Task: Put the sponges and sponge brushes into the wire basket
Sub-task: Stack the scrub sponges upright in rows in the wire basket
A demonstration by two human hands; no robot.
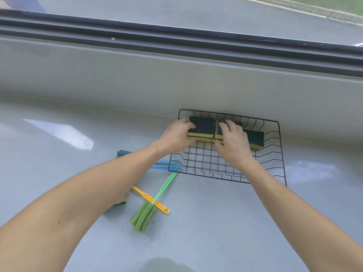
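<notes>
- Far left, on the grey sill point(196, 242): one sponge point(118, 203) lay mostly hidden under our left forearm – only a yellow/green corner showed. Not binned yet.
- Next over, still outside: yellow brush point(150, 199), green sponge brush point(143, 215) w/ its handle crossing over the yellow one, plus blue brushes point(167, 165) beside the basket's left edge, tips touching or overlapping the wire – we couldn't tell which. We made out two blue handles, maybe more under the arm.
- Our left hand point(176, 134) was curled on a green-topped sponge point(202, 127), fingers over its top, at the basket's far-left corner.
- Our right hand point(231, 142) pressed flat on a second sponge point(221, 132) just beside the first; whether it gripped, we couldn't tell.
- Right of that, a third sponge point(255, 139) sat inside, untouched.
- Wire basket point(275, 154): front half bare.
- Our read: sponges approx. 3 done, 1 left; brushes all left – under halfway.
</notes>
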